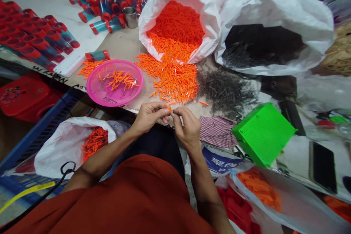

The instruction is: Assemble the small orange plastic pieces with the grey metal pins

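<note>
Pink bowl (87, 84) off to the left, then left hand (149, 117) and right hand (187, 128) at lower centre, fingertips pinched together on a small orange peg (168, 108), its long axis slanting up-left out of the grip, nearer the left thumb; orange heap (167, 80) just above; checked cloth (218, 131) just right

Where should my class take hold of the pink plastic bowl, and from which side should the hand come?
Grip the near rim of the pink plastic bowl, coming from the person's side with the left hand, which is closest. The bowl is round and shallow, and its rim appears to reach the table edge, so a hand could pinch it there. Keep it level: loose orange pieces lie inside.
</note>
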Tool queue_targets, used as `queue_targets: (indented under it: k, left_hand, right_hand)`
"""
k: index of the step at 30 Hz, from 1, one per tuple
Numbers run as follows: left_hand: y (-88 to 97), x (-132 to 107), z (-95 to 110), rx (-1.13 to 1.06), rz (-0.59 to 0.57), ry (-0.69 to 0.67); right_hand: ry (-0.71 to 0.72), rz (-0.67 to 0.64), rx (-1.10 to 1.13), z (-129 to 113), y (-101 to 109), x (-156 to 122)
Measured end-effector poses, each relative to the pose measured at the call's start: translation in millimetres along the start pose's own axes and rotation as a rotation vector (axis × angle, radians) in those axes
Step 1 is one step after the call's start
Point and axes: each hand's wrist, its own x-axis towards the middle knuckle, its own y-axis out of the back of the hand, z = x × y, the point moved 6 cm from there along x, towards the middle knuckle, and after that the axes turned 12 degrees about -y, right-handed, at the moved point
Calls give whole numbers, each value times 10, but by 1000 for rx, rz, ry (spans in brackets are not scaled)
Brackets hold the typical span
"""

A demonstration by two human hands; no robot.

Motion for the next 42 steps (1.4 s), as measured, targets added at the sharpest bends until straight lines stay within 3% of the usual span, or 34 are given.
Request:
queue_targets:
  k: [7, 16, 22, 32, 42]
  left_hand:
    - [18, -21, -15, 39, -6, -6]
    - [18, -48, 140, 260, -55, -155]
    - [22, -50, 169, 267, -64, -186]
    - [59, -34, 2, 54, -52, -18]
    - [-7, -8, -43, -134, -29, 127]
  right_hand:
    - [11, 71, 22, -24, -14, -40]
    - [54, 129, 14, -48, -38, -99]
    - [86, 164, -3, -84, -43, -104]
    - [-12, 172, 62, -64, -32, -101]
    - [-90, 29, 191, -27, 23, -32]
